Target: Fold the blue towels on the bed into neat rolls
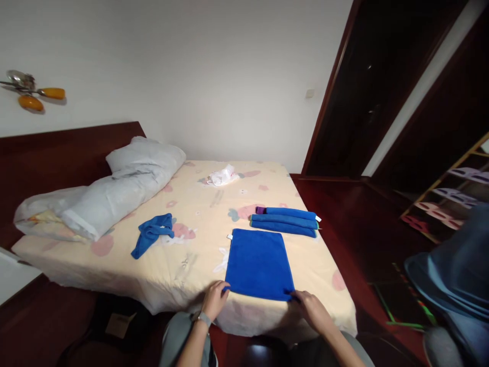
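Note:
A square blue towel (260, 262) lies spread flat near the front edge of the bed, with a small white tag at its far left corner. My left hand (215, 299), with a watch on the wrist, pinches the towel's near left corner. At the near right corner, the fingers of my right hand (310, 308) are closed on the same towel. Just beyond it, several blue towels rolled or folded into long strips (284, 221) lie side by side, one with a purple end. A crumpled blue towel (153, 234) rests farther left.
The bed (202, 214) has a cream patterned sheet. A bagged bulky bundle (130, 176) lies by the dark headboard (69, 148). A crumpled white plastic bag (222, 176) sits at the far side. A shoe rack (443, 178) with slippers stands right, near hanging blue fabric (454, 265).

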### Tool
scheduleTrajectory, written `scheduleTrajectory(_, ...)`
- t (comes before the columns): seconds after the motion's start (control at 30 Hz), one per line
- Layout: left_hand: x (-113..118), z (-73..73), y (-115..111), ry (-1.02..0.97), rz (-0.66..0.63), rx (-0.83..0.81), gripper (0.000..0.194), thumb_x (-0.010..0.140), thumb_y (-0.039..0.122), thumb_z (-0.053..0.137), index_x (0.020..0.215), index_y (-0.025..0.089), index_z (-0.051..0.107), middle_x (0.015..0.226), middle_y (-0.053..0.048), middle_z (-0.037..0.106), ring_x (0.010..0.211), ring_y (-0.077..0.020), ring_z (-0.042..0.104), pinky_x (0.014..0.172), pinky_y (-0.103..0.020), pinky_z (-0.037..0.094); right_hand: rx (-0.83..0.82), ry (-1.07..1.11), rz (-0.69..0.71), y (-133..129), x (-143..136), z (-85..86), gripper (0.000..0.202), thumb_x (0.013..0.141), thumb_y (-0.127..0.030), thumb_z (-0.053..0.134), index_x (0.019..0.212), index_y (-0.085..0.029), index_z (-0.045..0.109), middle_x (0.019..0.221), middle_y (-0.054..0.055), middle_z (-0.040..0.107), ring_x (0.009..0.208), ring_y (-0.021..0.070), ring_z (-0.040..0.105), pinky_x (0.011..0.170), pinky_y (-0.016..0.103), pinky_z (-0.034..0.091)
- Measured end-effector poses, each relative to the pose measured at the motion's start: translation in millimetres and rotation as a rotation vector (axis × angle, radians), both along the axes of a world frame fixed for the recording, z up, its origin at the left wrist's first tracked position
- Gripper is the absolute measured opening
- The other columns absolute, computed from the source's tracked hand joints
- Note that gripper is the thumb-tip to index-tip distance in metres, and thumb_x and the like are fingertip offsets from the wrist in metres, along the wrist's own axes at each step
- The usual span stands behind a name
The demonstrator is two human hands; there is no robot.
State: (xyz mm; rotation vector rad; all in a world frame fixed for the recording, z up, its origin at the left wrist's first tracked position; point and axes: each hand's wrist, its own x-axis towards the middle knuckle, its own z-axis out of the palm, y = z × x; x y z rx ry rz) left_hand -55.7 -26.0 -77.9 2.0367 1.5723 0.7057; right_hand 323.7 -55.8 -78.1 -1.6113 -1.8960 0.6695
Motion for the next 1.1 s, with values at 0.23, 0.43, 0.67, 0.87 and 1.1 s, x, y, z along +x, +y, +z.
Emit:
scheduleTrajectory(0.23, 1, -14.4, 22, -0.003, 0.135, -0.071, 0.023, 0.094, 0.033, 0.05, 0.103, 0.019, 0.066, 0.085, -0.005, 0.072, 0.082, -0.0209, 0.069, 0.076, -0.03, 0.05, -0.201, 0.154, -0.017, 14, 12, -3.4, 0.037, 0.09, -0.054, 0.046, 0.088, -0.024, 0.067, 0.091, 0.003, 0.075, 0.088, 0.0249, 0.07, 0.082, 0.035, 0.052)
scheduleTrajectory(0.43, 13, -16.4, 28, 0.038, 0.234, -0.082, 0.019, 0.094, 0.027, 0.051, 0.104, 0.019, 0.065, 0.096, -0.007, 0.072, 0.095, -0.0213, 0.068, 0.085, -0.031, 0.047, -0.192, 0.14, -0.095, 24, 12, -18.1, 0.043, 0.087, -0.059, 0.046, 0.093, -0.023, 0.068, 0.102, 0.006, 0.076, 0.096, 0.0263, 0.071, 0.087, 0.036, 0.052)
scheduleTrajectory(0.67, 16, -16.7, 26, 0.064, 0.289, -0.089, 0.022, 0.094, 0.025, 0.052, 0.114, 0.02, 0.059, 0.093, -0.006, 0.073, 0.09, -0.0212, 0.07, 0.08, -0.031, 0.049, -0.182, 0.055, -0.222, 33, 9, -36.1, 0.043, 0.086, -0.056, 0.043, 0.097, -0.022, 0.068, 0.098, 0.009, 0.077, 0.094, 0.0289, 0.072, 0.087, 0.04, 0.054)
scheduleTrajectory(0.87, 20, -18.1, 25, 0.084, 0.303, -0.047, 0.019, 0.098, 0.02, 0.043, 0.111, 0.022, 0.057, 0.091, -0.004, 0.072, 0.086, -0.019, 0.071, 0.076, -0.028, 0.049, -0.171, 0.006, -0.242, 31, 5, -35.7, 0.039, 0.086, -0.053, 0.046, 0.097, -0.022, 0.068, 0.094, 0.008, 0.077, 0.093, 0.0276, 0.072, 0.085, 0.038, 0.054)
scheduleTrajectory(1.1, 29, -3.2, 19, 0.207, 0.277, 0.1, 0.017, 0.096, 0.021, 0.048, 0.098, 0.022, 0.065, 0.106, -0.009, 0.065, 0.102, -0.0246, 0.061, 0.091, -0.037, 0.046, -0.121, -0.082, -0.217, 25, 3, -29.5, 0.033, 0.084, -0.048, 0.055, 0.1, -0.021, 0.064, 0.098, 0.009, 0.073, 0.093, 0.0282, 0.069, 0.082, 0.037, 0.052)
